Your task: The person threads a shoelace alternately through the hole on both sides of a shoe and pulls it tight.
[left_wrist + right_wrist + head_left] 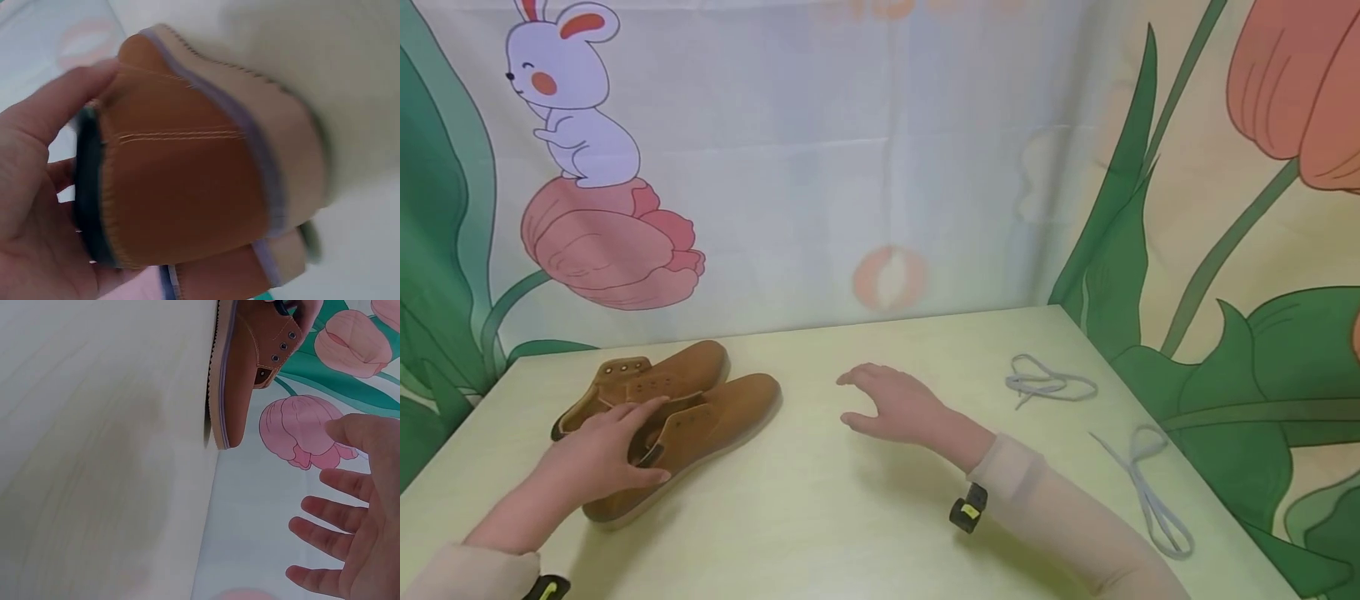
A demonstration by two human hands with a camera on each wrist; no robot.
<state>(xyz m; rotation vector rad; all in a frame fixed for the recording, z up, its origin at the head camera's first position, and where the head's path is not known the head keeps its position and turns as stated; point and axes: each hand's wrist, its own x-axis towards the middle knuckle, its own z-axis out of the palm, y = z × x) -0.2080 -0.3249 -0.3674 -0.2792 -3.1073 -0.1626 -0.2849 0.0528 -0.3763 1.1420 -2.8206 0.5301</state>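
Currently, the bench (820,517) is stretching beneath both the left grip (598,450) and the right grip (895,404). Under the left grip, the near shoe (737,412) is sitting sole-down, with the far shoe (688,367) lying just beyond. That grip is straddling the near shoe's collar; whether it is pinching, I cannot tell, so a loose hold could be inviting a slip, and stray fingers could be snagging the far shoe. The right grip is hovering spread, holding nothing, lending no support. Rightward of it, the near lace (1138,483) and far lace (1045,386) are lying loose, risking tangles should a sweep be catching them.
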